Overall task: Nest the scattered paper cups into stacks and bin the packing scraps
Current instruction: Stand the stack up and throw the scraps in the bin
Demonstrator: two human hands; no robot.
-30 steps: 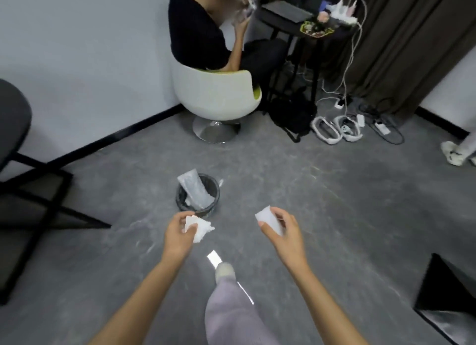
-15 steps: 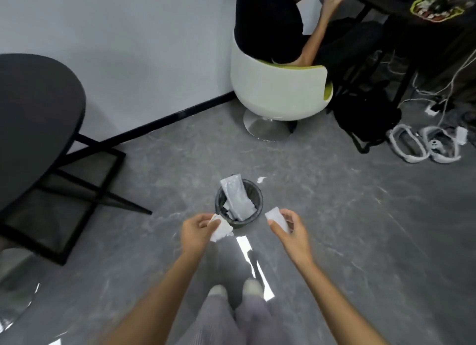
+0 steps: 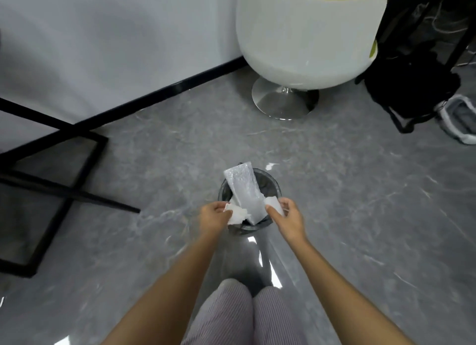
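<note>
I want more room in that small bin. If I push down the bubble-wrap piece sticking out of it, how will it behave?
Probably light and springy: the bubble-wrap piece stands well above the rim of the bin without sagging, so it may bend, then rebound. The bin looks small and light, so a sideways push might tip it.

**Wearer's Dress: Findings**

The person is wearing trousers of pale lilac-grey cloth, with fine darker stripes running lengthwise. The forearms are showing bare, as are the left hand and right hand.
</note>
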